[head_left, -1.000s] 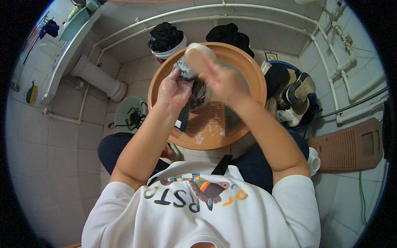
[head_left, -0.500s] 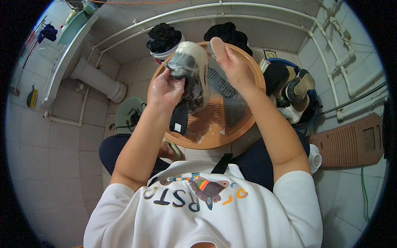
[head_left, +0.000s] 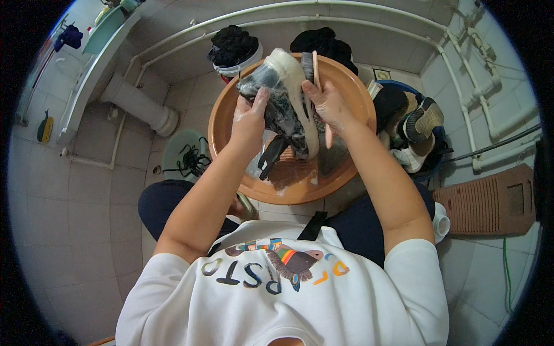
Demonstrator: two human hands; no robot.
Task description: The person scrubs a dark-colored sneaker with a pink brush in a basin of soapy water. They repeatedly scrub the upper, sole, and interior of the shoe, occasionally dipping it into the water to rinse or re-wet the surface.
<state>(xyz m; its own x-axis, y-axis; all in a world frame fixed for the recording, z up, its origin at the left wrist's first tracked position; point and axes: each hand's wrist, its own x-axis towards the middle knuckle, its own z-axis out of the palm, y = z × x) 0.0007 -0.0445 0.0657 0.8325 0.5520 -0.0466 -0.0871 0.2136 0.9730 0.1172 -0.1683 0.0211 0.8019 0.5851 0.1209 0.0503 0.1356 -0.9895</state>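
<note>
- 2 bare hands are raised over an orange basin point(head_left: 231, 109), so whatever drips off them falls back into it and not onto the tiled floor point(head_left: 86, 202).
- Left hand point(head_left: 249, 118), foamy with suds, has its fingers closed around the upper of a dark sneaker point(head_left: 283, 109). It holds the shoe on its side above the basin with the pale sole turned toward the other hand, which leaves that edge exposed.
- Right hand point(head_left: 329, 104) has its fingers wrapped around a scrub brush point(head_left: 316, 75), whose pale handle runs down past the palm. The bristle head lies against the sole near the toe end, so the shoe is braced from one side and worked from the other.
- A dark tongue or insole hangs loose from the sneaker, down toward the ribbed bottom of the basin, where shallow sudsy water lies.
- Behind the basin sit 2 heaps of dark laundry: 1 in a white bucket point(head_left: 234, 49), the other point(head_left: 323, 41) just beyond the rim.
- More footwear is piled in a blue tub point(head_left: 412, 118) to the right, within arm's reach of the seated person.
- A green bowl point(head_left: 184, 155) holding loose black laces rests on the floor to the left.
- A brown ribbed washboard point(head_left: 490, 202) lies flat at the far right.
</note>
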